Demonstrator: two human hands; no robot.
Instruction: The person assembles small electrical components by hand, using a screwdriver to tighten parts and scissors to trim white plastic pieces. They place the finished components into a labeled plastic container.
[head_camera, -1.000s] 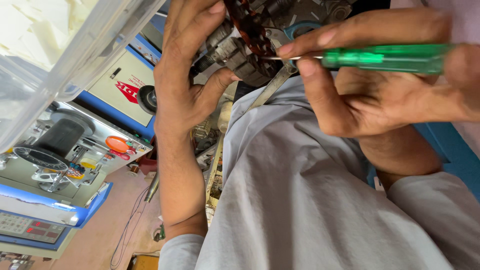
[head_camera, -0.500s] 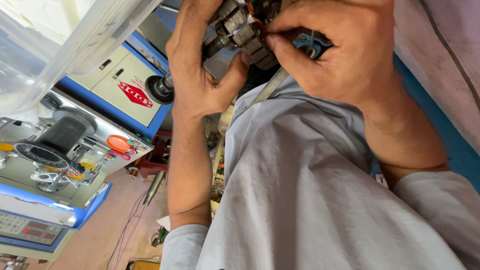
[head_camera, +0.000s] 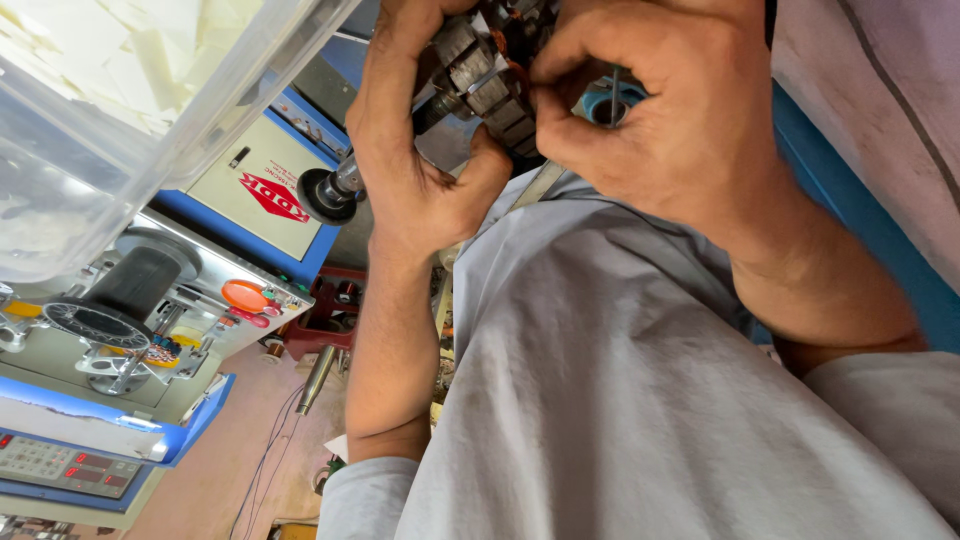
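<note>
Two hands work at twelve o'clock: left hand (head_camera: 420, 170) grip clasps the grey slotted steel motor armature (head_camera: 480, 75) with copper windings, right hand (head_camera: 660, 130) grip pinches at its slots; winding work appears unfinished.

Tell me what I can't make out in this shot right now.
- Head view: motor core, top cut off by the frame edge, middle hidden by both hands.
- Thin tool, mostly hidden inside the right hand.
- Left hand: fingertips cut off at the top edge.
</note>
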